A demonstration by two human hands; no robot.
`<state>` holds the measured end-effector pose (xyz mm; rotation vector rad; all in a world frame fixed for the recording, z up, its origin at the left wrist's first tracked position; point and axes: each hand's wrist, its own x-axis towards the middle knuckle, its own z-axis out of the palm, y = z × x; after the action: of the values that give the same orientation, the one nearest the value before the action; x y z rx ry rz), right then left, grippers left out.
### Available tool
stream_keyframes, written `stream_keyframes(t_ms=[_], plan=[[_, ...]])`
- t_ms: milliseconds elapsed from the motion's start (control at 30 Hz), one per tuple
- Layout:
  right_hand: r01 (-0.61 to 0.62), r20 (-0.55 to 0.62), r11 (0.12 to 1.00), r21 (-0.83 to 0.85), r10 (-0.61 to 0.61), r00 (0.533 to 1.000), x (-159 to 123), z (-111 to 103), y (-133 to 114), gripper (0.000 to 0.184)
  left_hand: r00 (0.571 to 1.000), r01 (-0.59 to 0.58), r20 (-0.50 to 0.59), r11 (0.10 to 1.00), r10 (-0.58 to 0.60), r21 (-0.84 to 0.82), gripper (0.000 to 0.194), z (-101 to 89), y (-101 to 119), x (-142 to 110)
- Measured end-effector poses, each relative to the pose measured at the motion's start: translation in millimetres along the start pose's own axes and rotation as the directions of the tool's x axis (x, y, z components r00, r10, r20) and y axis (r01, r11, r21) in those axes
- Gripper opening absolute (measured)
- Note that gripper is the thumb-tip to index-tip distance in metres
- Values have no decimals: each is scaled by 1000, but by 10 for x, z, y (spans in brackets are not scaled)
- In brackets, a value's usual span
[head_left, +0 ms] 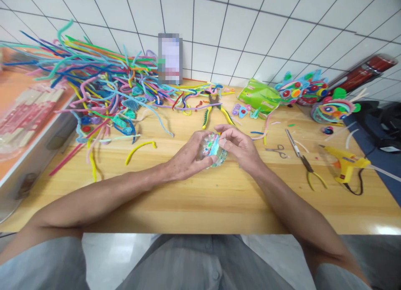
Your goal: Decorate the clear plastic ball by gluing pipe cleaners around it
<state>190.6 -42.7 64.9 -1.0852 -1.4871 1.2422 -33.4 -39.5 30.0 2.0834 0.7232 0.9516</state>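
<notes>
Near the middle of the table my left hand (189, 157) is wrapped round a small clear plastic container (205, 146) with colourful bits showing in or on it. A light blue strip (214, 145) runs across its side, and my left thumb presses close to the strip's lower end. The fingers of my right hand (239, 146) are bent in a pinch at the container's upper right edge; what lies between the fingertips is too small to tell. Just beyond my hands rest yellow-and-black pliers (215, 108), their handles pointing towards me.
Tangled pipe cleaners (106, 81) cover the back left, beside a phone (170, 58) against the tiled wall. A green packet (258, 96) and decorated containers (332, 108) stand back right. Scissors (278, 150), a utility knife (293, 142), second pliers (310, 171) and a yellow glue gun (344, 160) lie right.
</notes>
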Motion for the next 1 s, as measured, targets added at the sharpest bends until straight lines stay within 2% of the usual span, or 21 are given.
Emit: stream_keyframes(t_ms=[133, 367, 500, 700, 867, 1000], plan=[[-21, 6, 1000, 13, 21, 1000, 2, 6, 4, 38, 998, -67, -11, 998, 67, 10, 66, 19, -49, -2], [-10, 4, 1000, 21, 10, 1000, 7, 2, 38, 38, 994, -102, -43, 995, 102, 19, 68, 64, -108, -19], [-54, 13, 995, 89, 53, 999, 10, -1, 78, 45, 988, -142, -68, 990, 142, 12, 69, 72, -114, -24], [-55, 33, 994, 95, 53, 998, -10, 34, 83, 49, 994, -7, -107, 1000, 4, -30, 60, 42, -32, -10], [-103, 17, 991, 81, 102, 995, -30, 26, 42, 41, 986, -34, -160, 999, 40, 38, 54, 38, -5, -3], [-38, -43, 994, -107, 34, 998, -46, 22, 2, 26, 976, -60, -203, 991, 83, 120, 53, 48, -28, -6]])
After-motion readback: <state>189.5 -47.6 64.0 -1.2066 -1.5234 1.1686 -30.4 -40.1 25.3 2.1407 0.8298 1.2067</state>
